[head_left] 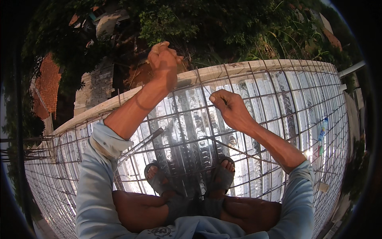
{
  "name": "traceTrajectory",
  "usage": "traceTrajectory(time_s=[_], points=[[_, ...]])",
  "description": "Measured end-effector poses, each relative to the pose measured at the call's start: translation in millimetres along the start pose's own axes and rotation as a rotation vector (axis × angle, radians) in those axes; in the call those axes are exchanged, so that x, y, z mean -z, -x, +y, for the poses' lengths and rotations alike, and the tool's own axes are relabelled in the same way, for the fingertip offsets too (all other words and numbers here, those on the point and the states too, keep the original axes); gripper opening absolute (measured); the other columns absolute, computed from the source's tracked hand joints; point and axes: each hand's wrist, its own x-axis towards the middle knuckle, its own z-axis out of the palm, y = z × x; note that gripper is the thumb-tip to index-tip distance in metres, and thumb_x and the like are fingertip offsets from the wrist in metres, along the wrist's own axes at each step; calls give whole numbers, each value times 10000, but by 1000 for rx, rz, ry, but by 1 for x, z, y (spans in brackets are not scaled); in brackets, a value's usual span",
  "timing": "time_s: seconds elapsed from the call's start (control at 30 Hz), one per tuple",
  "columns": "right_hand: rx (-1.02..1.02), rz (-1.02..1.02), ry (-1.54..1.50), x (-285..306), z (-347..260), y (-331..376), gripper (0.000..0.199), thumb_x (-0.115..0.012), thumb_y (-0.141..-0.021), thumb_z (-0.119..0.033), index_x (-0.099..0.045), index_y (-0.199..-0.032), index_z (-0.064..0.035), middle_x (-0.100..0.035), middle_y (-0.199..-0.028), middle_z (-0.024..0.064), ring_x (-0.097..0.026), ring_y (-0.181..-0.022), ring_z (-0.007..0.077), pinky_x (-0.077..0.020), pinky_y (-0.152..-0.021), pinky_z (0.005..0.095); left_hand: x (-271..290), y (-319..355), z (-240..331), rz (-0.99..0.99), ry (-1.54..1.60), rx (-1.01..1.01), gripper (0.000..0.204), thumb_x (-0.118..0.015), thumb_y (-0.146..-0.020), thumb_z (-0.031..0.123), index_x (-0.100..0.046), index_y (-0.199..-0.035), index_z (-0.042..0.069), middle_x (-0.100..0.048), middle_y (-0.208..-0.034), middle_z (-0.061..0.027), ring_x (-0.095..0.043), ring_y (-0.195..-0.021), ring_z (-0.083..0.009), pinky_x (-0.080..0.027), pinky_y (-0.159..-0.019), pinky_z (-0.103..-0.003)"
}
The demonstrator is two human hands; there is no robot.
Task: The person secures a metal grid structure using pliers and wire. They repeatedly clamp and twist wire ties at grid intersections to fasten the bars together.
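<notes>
Right hand (230,109) pinches thin wire (207,91) (slanting up-left); left hand (163,63) fisted, contents unclear, above rebar grid (278,99).

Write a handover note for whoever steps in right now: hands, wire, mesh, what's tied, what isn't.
Left hand: raised at the far edge of the mesh, fist closed; what it holds is too small to tell.
Right hand: lower, over the mesh, fingers pinched on a thin wire.
Person squats in sandals on the rebar mesh, which lies over shiny ribbed decking. A loose bar lies slanted by the left knee. A bottle lies on the mesh to the right.
Done: cannot tell which crossings are tied.
Left: the crossing under the hands looks unfinished, though that is a judgement.
</notes>
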Motion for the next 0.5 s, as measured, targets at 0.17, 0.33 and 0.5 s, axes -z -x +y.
traceTrajectory(time_s=[0.17, 0.33, 0.5], points=[[173, 95, 187, 27, 22, 21, 268, -575, -1002, -225, -656, -1005, 31, -668, -880, 208, -654, -815, 361, -503, -736, 428, 24, -73, 23, 294, -59, -155, 286, -475, -950, 121, -540, -1199, -4, -619, -784, -125, -529, -539, -186, -446, -441, -342], [-219, 606, -461, 167, 113, 27, 195, -590, -956, -206, -599, -830, -57, -432, -645, -37, -397, -583, 92, -329, -572, 256, 103, -151, 55, 543, 81, -241, 163, -553, -913, 114, -638, -1034, 47, -634, -761, -96, -569, -594, -190, -437, -505, -351], [-186, 975, 111, 350, 267, 133, 324, -525, -995, -309, -627, -844, -42, -486, -645, 9, -415, -552, 125, -347, -532, 315, 294, -219, 120, 720, -66, -427, 180, -546, -917, 88, -696, -967, 2, -650, -764, -87, -623, -662, -167, -446, -500, -302]])
